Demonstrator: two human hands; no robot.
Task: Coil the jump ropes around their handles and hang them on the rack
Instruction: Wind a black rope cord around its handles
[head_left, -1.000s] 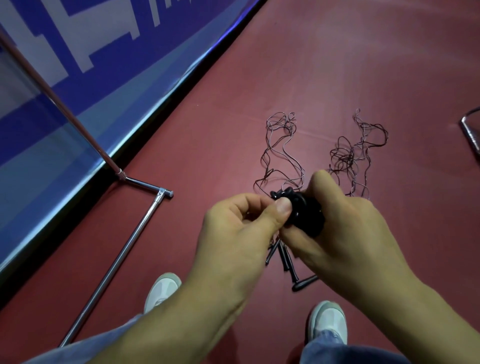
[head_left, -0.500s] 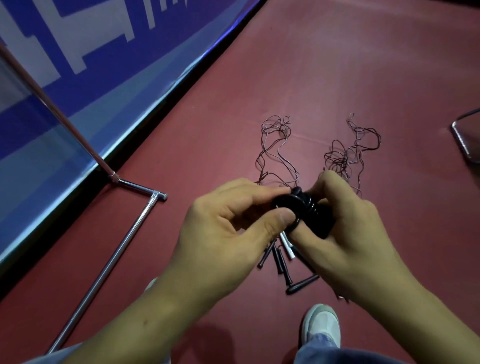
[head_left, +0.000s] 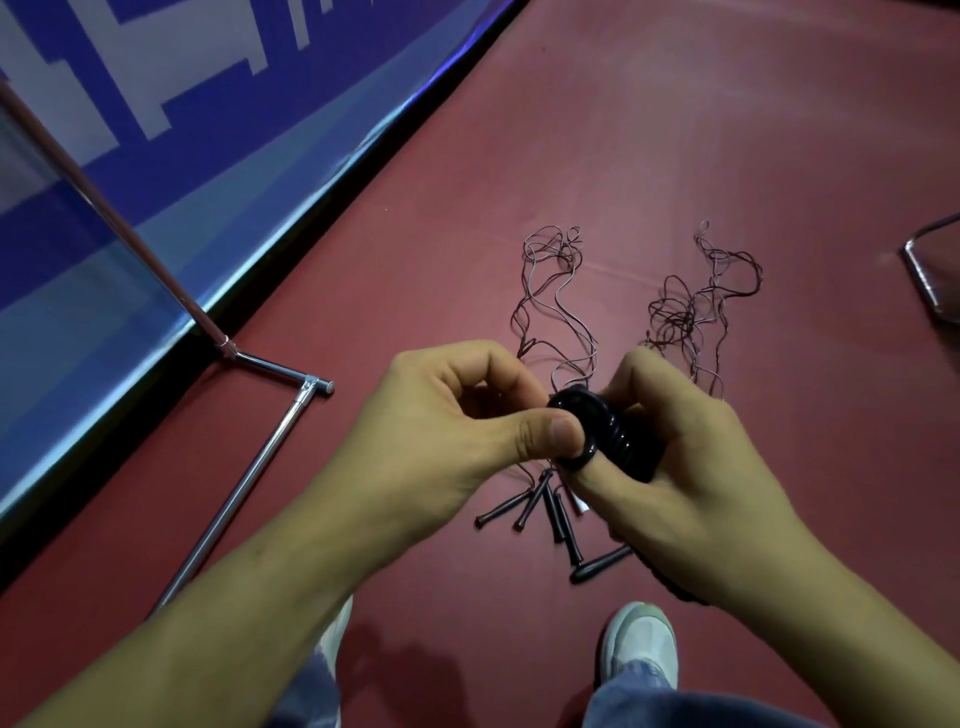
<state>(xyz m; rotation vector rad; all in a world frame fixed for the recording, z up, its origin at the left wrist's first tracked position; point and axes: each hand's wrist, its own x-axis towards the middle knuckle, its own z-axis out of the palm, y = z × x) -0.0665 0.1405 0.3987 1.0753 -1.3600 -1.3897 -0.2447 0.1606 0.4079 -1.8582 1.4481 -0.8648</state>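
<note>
Jump rope coil (head_left: 608, 431): black, wound in tight stacked loops, held up mid-frame between both hands, above the floor and well apart from the rack.

Rest, big to small:
- Red floor (head_left: 675, 130): filled most of the view.
- Blue-and-white banner (head_left: 156, 156): ran along the floor's left edge.
- Chrome rack (head_left: 255, 467): stood left, slanted pole dropping to a base bar flat on the floor, just beside the banner.
- Right hand (head_left: 691, 467): wrapped round the coil, fingers curled over the far side, thumb tucked under the front loop.
- Left hand (head_left: 447, 431): fingers curled, front loop's rim pinched between thumb tip and bent forefinger.
- Loose ropes (head_left: 550, 291): two thin tangled heaps on the floor beyond the hands, side by side, not touching.
- Metal-rimmed object (head_left: 930, 275): cut off at right edge, kind could not be told.
- White shoes (head_left: 641, 644): planted at bottom, left one mostly hidden behind the forearm.
- Handles (head_left: 550, 509): black, bunched on the floor under the hands, fanned out, near the right shoe.
</note>
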